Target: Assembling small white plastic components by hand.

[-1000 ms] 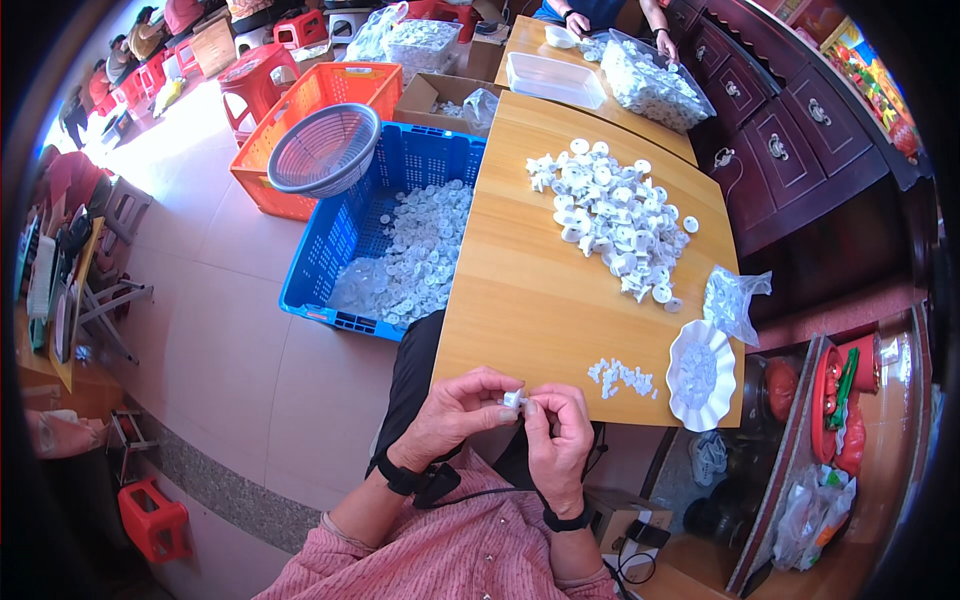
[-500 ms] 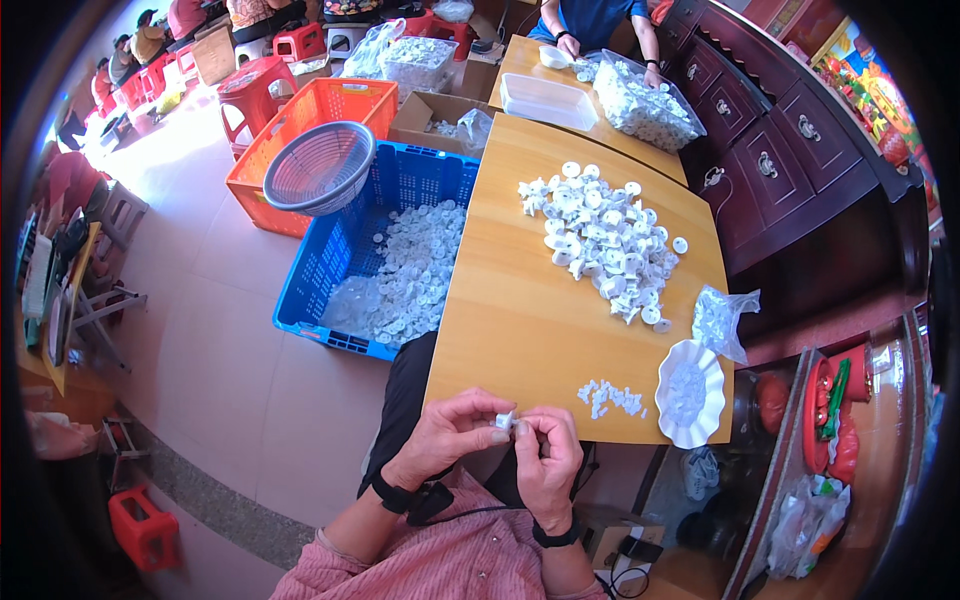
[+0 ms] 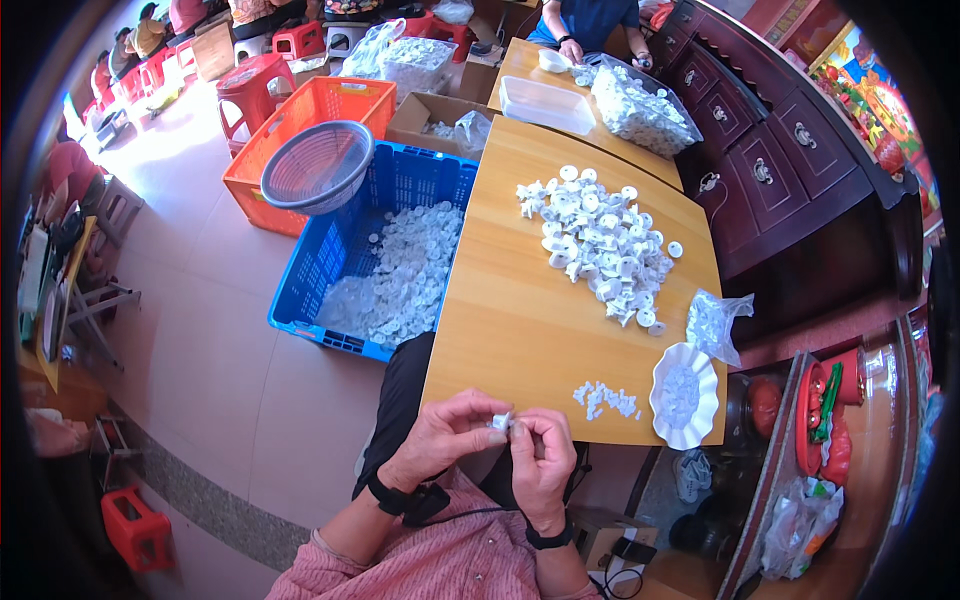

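Close to the table's near edge, my left hand (image 3: 445, 440) pinches a small white plastic part (image 3: 501, 421) between thumb and forefinger. My right hand (image 3: 543, 462) is closed against the right end of that part, thumb and fingertips pressed together. Whatever those fingertips grip is too small or hidden to name. Right of my hands lies a scatter of tiny white pieces (image 3: 604, 399) on the wooden table (image 3: 490, 330). Farther up the table is a large heap of white round-headed plastic parts (image 3: 610, 245). A scalloped white dish (image 3: 709, 395) at the right edge holds tiny translucent pieces.
A clear plastic bag (image 3: 716, 325) lies beyond the dish. Left of the table stands a blue crate (image 3: 312, 265) of white parts, with a grey basket (image 3: 317, 165) on its rim and an orange crate (image 3: 245, 188) behind. A co-worker (image 3: 590, 22) sits opposite, beside a clear tub (image 3: 640, 110).
The view has shifted slightly. My hands keep nearly the same hold on the white part. The co-worker's hand on the right has lifted away from the clear tub.
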Demonstrator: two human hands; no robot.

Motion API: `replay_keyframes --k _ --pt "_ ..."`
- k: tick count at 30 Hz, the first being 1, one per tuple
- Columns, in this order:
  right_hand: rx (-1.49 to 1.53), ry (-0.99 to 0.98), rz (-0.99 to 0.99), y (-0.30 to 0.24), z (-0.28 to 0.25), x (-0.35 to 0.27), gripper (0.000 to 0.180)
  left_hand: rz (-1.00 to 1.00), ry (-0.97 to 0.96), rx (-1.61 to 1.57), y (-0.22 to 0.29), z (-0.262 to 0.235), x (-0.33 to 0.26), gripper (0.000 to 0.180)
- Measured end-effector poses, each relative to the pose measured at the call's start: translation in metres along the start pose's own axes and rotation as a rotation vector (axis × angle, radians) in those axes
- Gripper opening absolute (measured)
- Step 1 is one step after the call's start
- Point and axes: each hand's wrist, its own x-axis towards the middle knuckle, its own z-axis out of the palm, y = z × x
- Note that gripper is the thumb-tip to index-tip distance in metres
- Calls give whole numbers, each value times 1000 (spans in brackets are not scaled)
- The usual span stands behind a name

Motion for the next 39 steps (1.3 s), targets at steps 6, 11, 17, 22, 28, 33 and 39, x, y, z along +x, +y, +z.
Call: replay_keyframes --k 6,11,17,22,28,33,39 --pt "135 15 92 -2 2 -1 6 29 10 -13 1 -2 -2 30" --pt "-45 -9 -64 -1 3 1 5 32 -7 -3 1 -4 -3 29" --pt "22 -7 -12 -11 6 3 6 38 7 -32 6 -4 -4 30" --pt "54 -3 33 -8 7 -2 7 33 2 -22 8 -4 -6 31" --pt "-163 -15 -191 -11 11 3 6 64 -23 57 12 -4 -7 29" --pt "29 -32 -46 -9 11 -1 6 42 14 17 13 -6 -9 29" --pt "423 -31 251 -3 10 -6 6 -18 21 -66 15 -3 -9 29"
